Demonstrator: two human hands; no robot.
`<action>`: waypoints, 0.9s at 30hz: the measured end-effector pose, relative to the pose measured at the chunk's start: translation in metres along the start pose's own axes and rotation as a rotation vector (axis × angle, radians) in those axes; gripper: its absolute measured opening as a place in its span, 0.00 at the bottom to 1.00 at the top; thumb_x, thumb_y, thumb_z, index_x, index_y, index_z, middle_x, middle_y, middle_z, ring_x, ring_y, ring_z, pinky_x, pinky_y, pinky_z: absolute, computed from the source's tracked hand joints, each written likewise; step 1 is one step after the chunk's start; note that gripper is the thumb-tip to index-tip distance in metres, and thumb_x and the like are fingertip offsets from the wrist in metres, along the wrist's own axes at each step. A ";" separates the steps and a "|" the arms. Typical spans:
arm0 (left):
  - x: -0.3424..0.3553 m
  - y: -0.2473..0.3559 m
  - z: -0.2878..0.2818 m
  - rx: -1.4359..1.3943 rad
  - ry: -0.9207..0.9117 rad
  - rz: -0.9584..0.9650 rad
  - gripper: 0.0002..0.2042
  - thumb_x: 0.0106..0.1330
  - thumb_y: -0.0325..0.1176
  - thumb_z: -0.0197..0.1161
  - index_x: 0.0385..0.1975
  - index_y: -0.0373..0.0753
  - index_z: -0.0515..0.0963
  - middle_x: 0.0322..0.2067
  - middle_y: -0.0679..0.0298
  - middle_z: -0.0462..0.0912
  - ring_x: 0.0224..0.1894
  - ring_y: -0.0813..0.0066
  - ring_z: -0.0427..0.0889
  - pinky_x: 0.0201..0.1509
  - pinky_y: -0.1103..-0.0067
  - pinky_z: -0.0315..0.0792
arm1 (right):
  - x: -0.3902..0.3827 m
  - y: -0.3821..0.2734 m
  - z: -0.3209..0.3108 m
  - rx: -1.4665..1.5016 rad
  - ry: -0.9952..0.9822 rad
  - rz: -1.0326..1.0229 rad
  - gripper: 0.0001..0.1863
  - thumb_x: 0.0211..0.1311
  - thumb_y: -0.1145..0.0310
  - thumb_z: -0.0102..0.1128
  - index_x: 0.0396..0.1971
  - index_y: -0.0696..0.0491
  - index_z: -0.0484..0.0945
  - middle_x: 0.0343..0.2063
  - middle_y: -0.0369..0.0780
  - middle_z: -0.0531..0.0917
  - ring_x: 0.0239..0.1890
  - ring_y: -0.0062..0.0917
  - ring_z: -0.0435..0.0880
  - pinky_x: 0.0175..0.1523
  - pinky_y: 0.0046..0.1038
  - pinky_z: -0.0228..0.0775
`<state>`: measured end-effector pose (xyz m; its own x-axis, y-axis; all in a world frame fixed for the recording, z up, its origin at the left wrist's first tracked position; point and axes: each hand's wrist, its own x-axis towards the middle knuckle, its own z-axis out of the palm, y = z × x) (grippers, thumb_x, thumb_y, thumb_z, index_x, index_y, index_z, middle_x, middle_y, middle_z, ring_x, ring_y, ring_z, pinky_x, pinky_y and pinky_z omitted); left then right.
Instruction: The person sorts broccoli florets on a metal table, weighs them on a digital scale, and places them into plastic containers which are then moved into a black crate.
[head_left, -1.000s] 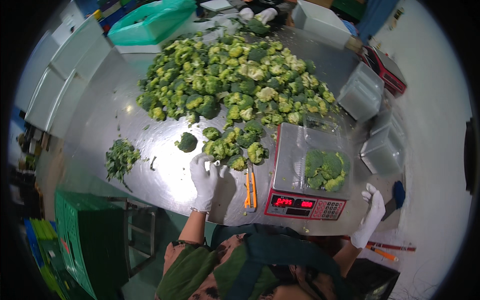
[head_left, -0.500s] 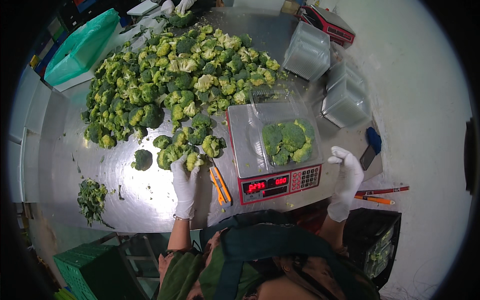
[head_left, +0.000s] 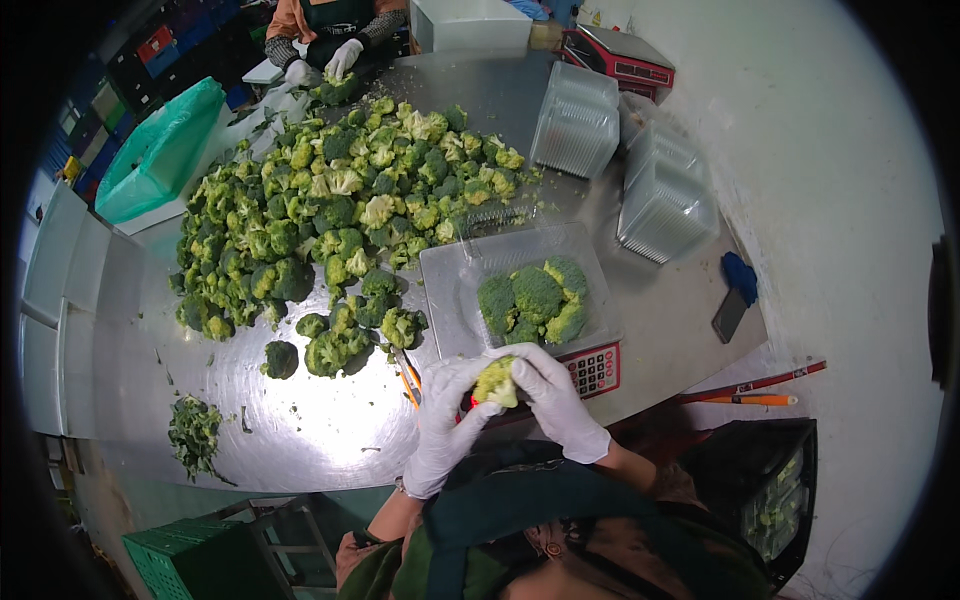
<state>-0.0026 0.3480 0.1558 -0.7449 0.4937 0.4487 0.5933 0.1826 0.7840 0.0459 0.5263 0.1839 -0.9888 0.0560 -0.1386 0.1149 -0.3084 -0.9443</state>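
My left hand [head_left: 441,418] and my right hand [head_left: 556,402], both in white gloves, are closed around one broccoli floret [head_left: 496,384], its pale stem turned toward me. They hold it above the front of a red digital scale [head_left: 598,372], hiding its display. On the scale's pan lies a clear plastic clamshell box [head_left: 452,290], lid opened away from me, with several green florets [head_left: 538,294] in it. Left of the scale, an orange utility knife [head_left: 408,378] is partly hidden by my left hand. A small group of florets [head_left: 336,348] lies beyond it.
A large broccoli heap [head_left: 300,215] covers the far table. Stacked clear boxes [head_left: 577,120] and a second scale [head_left: 618,58] stand back right. A phone [head_left: 730,315] lies at the right edge, leafy trimmings [head_left: 196,437] at left. A co-worker's gloved hands [head_left: 343,60] hold broccoli at the far side.
My left hand has lifted a floret from the small group and brought it right, over the scale's front. My right hand has come in from the right and taken hold of it too.
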 end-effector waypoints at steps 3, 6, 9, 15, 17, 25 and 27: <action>0.017 0.017 0.021 0.008 0.033 -0.010 0.32 0.57 0.41 0.75 0.62 0.38 0.74 0.56 0.53 0.75 0.59 0.52 0.72 0.64 0.63 0.65 | -0.006 -0.004 -0.026 0.076 0.111 -0.080 0.14 0.77 0.66 0.55 0.53 0.59 0.78 0.51 0.40 0.82 0.54 0.22 0.79 0.62 0.25 0.70; 0.028 0.007 0.035 -0.032 0.113 -0.084 0.30 0.63 0.40 0.72 0.64 0.38 0.71 0.59 0.50 0.68 0.63 0.51 0.67 0.69 0.62 0.62 | -0.008 -0.017 -0.054 -0.296 0.326 -0.379 0.15 0.72 0.68 0.61 0.54 0.59 0.77 0.53 0.43 0.82 0.56 0.28 0.80 0.63 0.29 0.70; 0.048 -0.004 0.043 0.199 0.100 -0.129 0.37 0.60 0.38 0.74 0.70 0.40 0.65 0.67 0.44 0.58 0.71 0.46 0.59 0.75 0.59 0.56 | -0.001 -0.021 -0.074 -0.743 0.466 -0.662 0.21 0.63 0.73 0.68 0.57 0.56 0.77 0.58 0.45 0.79 0.59 0.35 0.79 0.65 0.33 0.70; 0.073 -0.013 0.057 0.133 0.013 -0.192 0.48 0.54 0.32 0.74 0.75 0.40 0.54 0.73 0.35 0.47 0.76 0.38 0.48 0.76 0.58 0.54 | 0.014 0.010 -0.075 -1.107 0.301 -0.847 0.30 0.54 0.70 0.75 0.59 0.48 0.79 0.63 0.46 0.73 0.61 0.44 0.76 0.64 0.38 0.72; 0.071 -0.021 0.061 0.067 0.010 -0.202 0.46 0.56 0.27 0.70 0.76 0.40 0.53 0.74 0.37 0.47 0.75 0.38 0.52 0.76 0.61 0.57 | 0.009 0.009 -0.073 -1.168 0.198 -0.860 0.31 0.53 0.67 0.75 0.60 0.47 0.78 0.62 0.45 0.74 0.60 0.45 0.77 0.61 0.42 0.73; 0.072 -0.013 0.051 0.120 -0.044 -0.292 0.45 0.56 0.26 0.68 0.76 0.44 0.53 0.74 0.44 0.54 0.70 0.40 0.64 0.68 0.62 0.69 | 0.009 0.009 -0.080 -1.212 0.248 -0.837 0.23 0.55 0.73 0.71 0.54 0.49 0.80 0.59 0.40 0.76 0.57 0.38 0.79 0.59 0.39 0.72; 0.072 -0.015 0.048 0.134 -0.077 -0.291 0.46 0.56 0.27 0.68 0.77 0.44 0.53 0.74 0.44 0.54 0.69 0.40 0.67 0.65 0.62 0.72 | 0.013 0.002 -0.074 -1.303 0.202 -0.857 0.24 0.55 0.75 0.70 0.54 0.49 0.79 0.57 0.40 0.77 0.58 0.39 0.79 0.57 0.38 0.73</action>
<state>-0.0501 0.4214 0.1560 -0.8669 0.4663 0.1761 0.3974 0.4333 0.8089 0.0408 0.5966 0.1585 -0.7844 -0.0686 0.6165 -0.3458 0.8734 -0.3428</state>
